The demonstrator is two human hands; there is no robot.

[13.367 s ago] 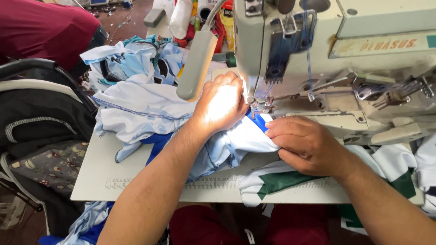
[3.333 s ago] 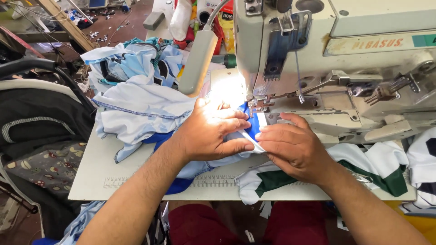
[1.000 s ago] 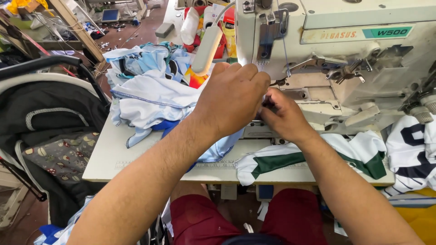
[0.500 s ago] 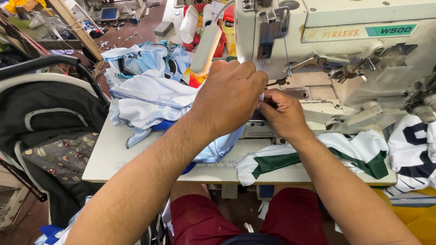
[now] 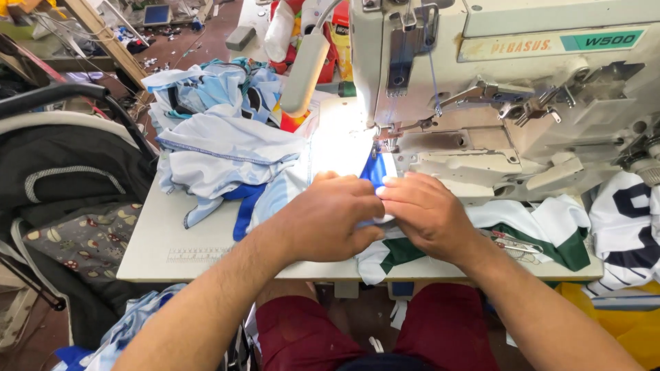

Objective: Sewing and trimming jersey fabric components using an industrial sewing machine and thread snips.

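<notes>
My left hand (image 5: 328, 221) and my right hand (image 5: 427, 213) meet fingertip to fingertip just in front of the needle of a cream industrial sewing machine (image 5: 509, 89). Both pinch a light blue and white garment with a blue trim strip (image 5: 377, 170) that runs up under the presser foot (image 5: 382, 135). The cloth between my fingers is mostly hidden by my hands. A green and white garment (image 5: 543, 230) lies under my right wrist.
A heap of light blue and white garments (image 5: 220, 141) sits on the white table (image 5: 161, 240) at left. A lit lamp (image 5: 306, 69) hangs over the bed. A dark stroller seat (image 5: 62, 185) stands left. A white garment with dark numerals (image 5: 629, 227) hangs at right.
My hands have come down from the needle area and toward me, and now press together on the cloth in front of the presser foot.
</notes>
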